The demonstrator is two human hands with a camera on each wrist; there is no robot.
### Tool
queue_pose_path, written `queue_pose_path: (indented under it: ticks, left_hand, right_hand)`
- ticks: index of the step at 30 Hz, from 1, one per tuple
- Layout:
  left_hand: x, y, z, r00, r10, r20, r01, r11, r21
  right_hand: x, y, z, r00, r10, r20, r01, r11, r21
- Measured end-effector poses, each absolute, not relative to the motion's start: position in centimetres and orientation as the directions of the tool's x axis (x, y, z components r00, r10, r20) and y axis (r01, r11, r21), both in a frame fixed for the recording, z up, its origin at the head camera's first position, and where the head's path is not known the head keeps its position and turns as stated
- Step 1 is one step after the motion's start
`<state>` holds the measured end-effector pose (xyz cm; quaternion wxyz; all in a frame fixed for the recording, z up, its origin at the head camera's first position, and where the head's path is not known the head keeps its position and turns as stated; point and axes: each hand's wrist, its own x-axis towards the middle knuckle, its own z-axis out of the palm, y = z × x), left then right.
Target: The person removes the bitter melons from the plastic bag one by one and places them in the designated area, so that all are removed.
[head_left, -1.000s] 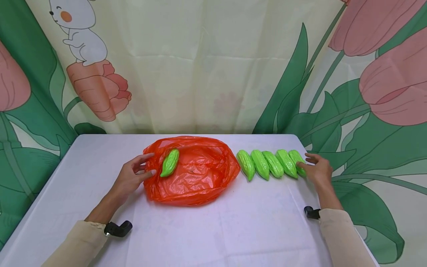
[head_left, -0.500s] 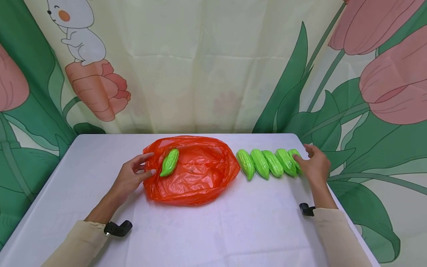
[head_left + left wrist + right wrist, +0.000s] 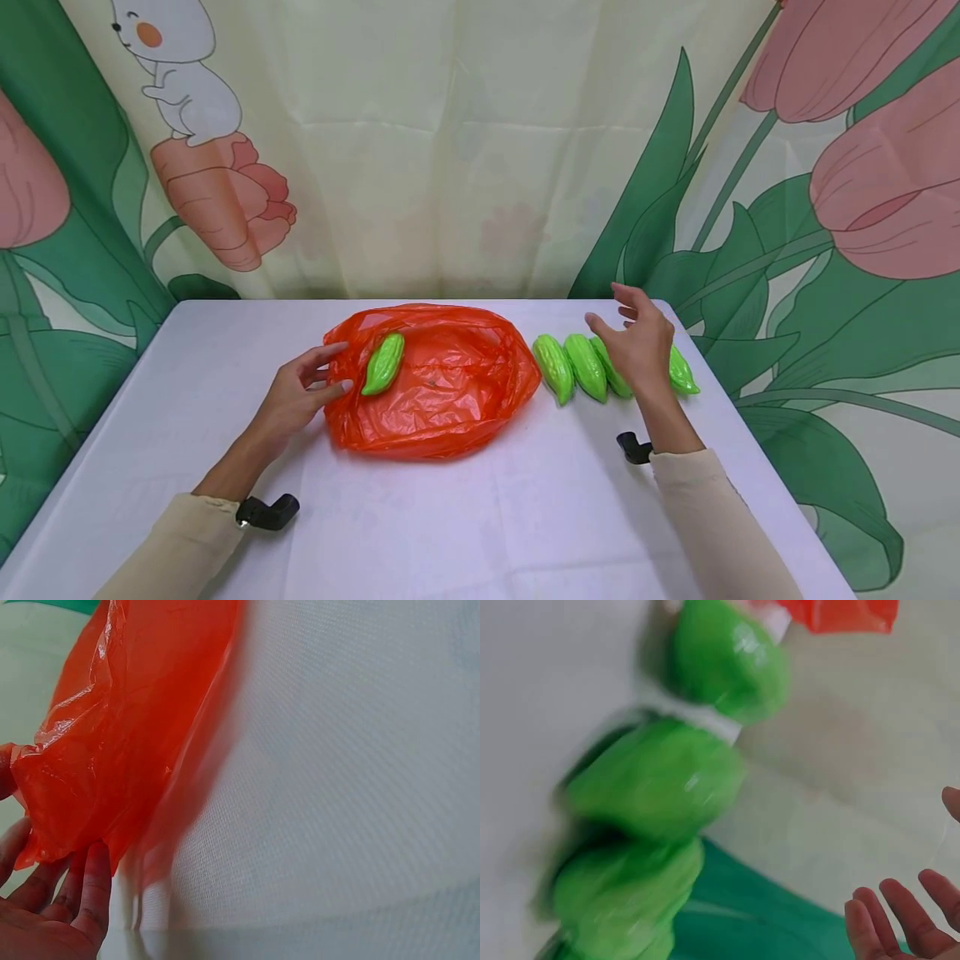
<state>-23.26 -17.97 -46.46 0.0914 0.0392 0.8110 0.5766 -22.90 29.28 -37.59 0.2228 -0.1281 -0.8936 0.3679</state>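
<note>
An orange-red plastic bag (image 3: 450, 425) lies spread with its mouth up on the table, one green bitter melon (image 3: 385, 364) inside at its left. My left hand (image 3: 292, 404) holds the bag's left rim, thumb and forefinger lapping over it; in the left wrist view, fingertips (image 3: 96, 859) press the film from outside. My right hand (image 3: 641, 342) hovers over a row of more bitter melons (image 3: 553, 367), fingers spread and holding nothing. It covers part of the row in the head view; the rightmost bitter melon (image 3: 684, 372) shows beyond the wrist. Blurred melons (image 3: 656, 776) appear in the right wrist view.
A white cloth covers the table (image 3: 450, 533). Behind it hangs a curtain (image 3: 450, 167) printed with tulips, leaves and a white animal. Black wrist cameras (image 3: 270, 512) sit at both sleeve cuffs. The melon row starts close to the bag's right end.
My right hand has left the rightmost bitter melon and moved left and up over the row, empty. That melon now lies slightly farther right. The left hand and bag have stayed put.
</note>
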Motion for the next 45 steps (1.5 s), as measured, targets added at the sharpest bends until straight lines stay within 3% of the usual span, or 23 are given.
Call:
queue_pose_path:
  ticks: [11, 31, 45]
  left_hand:
    - [-23.4, -17.8, -46.4, -0.98, 0.163, -0.117, -0.056, 0.337, 0.94]
    - [-23.1, -17.7, -46.4, -0.979, 0.156, -0.131, -0.069, 0.35, 0.934]
    - [-23.2, -17.6, -46.1, -0.98, 0.162, -0.115, -0.052, 0.349, 0.936]
  right_hand:
    - [-24.3, 22.8, -36.7, -0.888, 0.253, 0.384, -0.141, 0.645, -0.751]
    - [-25.1, 11.7, -38.6, -0.941, 0.042, 0.336, -0.254, 0.569, -0.782]
    - [-25.8, 6.0, -41.9, -0.986, -0.008, 0.168, -0.141, 0.583, -0.8]
